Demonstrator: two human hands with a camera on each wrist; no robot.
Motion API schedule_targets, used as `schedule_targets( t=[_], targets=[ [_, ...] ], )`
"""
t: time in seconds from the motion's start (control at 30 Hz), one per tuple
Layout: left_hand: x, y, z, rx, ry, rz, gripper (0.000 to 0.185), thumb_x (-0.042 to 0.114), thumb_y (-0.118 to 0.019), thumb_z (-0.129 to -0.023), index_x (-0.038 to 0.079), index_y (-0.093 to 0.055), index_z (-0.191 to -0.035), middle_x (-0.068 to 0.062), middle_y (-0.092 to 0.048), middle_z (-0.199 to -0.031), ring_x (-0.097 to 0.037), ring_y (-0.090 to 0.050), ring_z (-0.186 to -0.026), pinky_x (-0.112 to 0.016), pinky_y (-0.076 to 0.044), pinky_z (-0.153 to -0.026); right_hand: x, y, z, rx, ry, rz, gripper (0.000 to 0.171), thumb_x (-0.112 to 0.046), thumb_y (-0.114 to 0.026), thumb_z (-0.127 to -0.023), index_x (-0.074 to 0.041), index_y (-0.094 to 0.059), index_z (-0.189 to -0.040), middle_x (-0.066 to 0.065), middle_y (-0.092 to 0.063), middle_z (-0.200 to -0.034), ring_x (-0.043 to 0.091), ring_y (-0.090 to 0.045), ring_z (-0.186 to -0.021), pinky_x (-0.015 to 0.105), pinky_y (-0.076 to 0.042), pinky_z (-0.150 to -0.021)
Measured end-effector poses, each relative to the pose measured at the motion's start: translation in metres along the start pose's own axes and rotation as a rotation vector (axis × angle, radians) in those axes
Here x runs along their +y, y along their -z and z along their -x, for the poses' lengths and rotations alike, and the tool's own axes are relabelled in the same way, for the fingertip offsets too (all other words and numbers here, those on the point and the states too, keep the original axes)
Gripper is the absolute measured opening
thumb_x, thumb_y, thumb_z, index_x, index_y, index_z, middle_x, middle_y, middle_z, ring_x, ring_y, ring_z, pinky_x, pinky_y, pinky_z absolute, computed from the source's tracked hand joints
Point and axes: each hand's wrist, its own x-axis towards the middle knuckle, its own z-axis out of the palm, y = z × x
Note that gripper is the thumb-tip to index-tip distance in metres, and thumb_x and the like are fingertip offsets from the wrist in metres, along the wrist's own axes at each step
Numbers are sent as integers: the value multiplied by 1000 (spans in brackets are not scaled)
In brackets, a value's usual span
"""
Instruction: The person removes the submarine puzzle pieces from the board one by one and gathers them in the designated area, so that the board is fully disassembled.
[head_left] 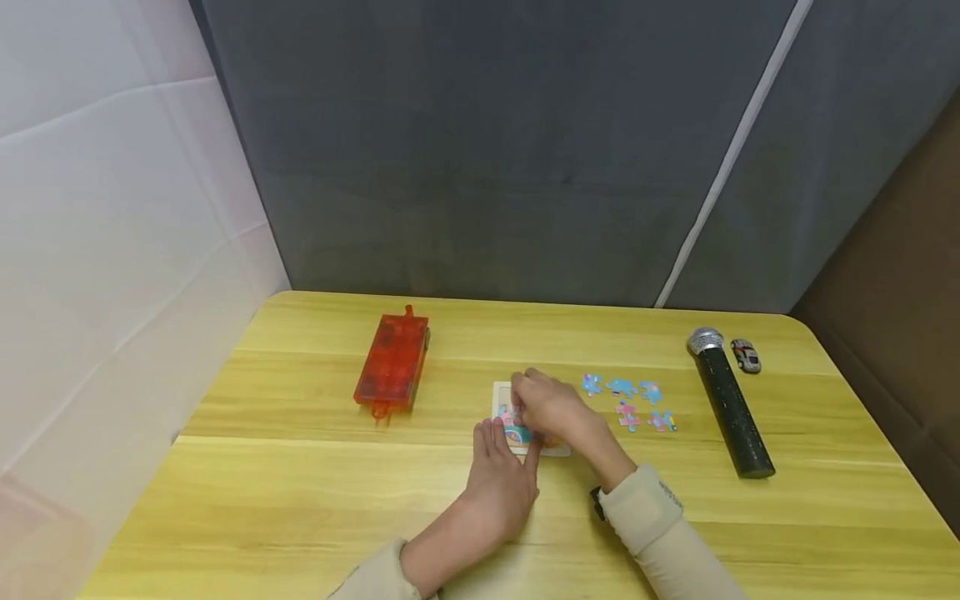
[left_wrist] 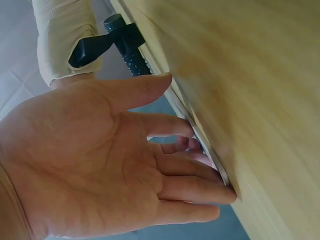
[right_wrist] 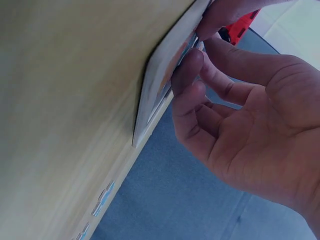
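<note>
A small jigsaw board [head_left: 557,452] with a pale rim and a partly covered colourful picture lies on the table. My left hand [head_left: 501,486] reaches to its near left side. In the left wrist view, the fingers are mostly straight, with fingertips at the board's edge. My right hand [head_left: 555,410] bends over the board from the right. Its curled thumb and fingers [right_wrist: 187,67] pinch a jigsaw piece at the board's surface, mostly hidden by the fingertips. Just right of that hand lie several loose jigsaw pieces [head_left: 651,392], pink and blue.
On the left of the wooden table [head_left: 262,483] sits a translucent red toy box [head_left: 392,360] with loops at its ends. A black microphone [head_left: 731,408] with a silver head lies on the right, beside a tiny toy car [head_left: 746,356]. A dark grey partition [head_left: 480,167] stands behind the table.
</note>
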Motion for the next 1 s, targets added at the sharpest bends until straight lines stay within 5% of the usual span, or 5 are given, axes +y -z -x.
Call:
schedule_targets(
  t=[0.47, 0.7, 1.0],
  targets=[
    [0, 0, 3, 34, -25, -78, 76, 70, -46, -109, 28, -39, -172, -21, -63, -153, -32, -55, -152, -52, -43, -127, 9, 0, -3, 63, 131, -43, 20, 8, -72, -100, -10, -62, -96, 0, -61, -82, 15, -53, -71, 25, -43, -62],
    [0, -1, 4, 52, -23, -99, 80, 76, -44, -106, 29, -40, -171, -22, -62, -153, -37, -57, -150, -52, -46, -124, 19, 5, -6, 35, 141, -242, 18, 6, -69, -104, -7, -60, -95, 4, -65, -85, 13, -56, -72, 23, -47, -67],
    [2, -2, 3, 45, -15, -87, 80, 76, -44, -106, 30, -41, -171, -20, -62, -154, -35, -56, -151, -53, -45, -125, 66, 37, 8, -31, 133, -357, 16, 5, -69, -104, -3, -61, -92, 9, -67, -80, 17, -59, -65, 25, -47, -65]
  ],
)
